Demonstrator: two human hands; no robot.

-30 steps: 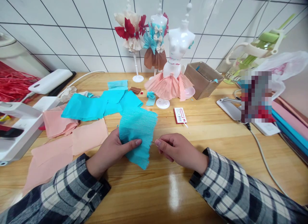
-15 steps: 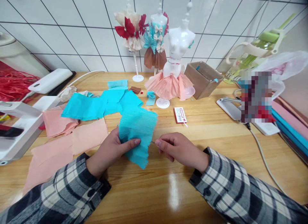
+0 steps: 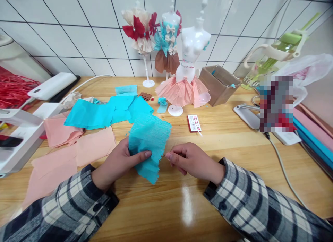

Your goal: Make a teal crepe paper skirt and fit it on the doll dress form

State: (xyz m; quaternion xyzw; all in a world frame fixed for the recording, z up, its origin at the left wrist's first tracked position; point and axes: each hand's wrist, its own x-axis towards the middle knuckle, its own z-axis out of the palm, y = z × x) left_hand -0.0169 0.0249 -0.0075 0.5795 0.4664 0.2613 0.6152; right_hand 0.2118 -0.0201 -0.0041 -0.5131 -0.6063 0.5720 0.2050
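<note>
While your right hand [image 3: 191, 160] has crept left until its pinched fingertips meet the teal crepe sheet [image 3: 148, 139], your left hand [image 3: 122, 162] stays clamped on it, at 6 o'clock on the desk [image 3: 234, 155]; stitching likely begins.

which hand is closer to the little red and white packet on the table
Right. The right hand lies just in front of the red and white packet, a short way toward the person. The left hand is farther off to the left, pinching the teal crepe paper sheet.

Bright, sharp — glare on tabletop [image 3: 187, 204], edges bowed.
</note>
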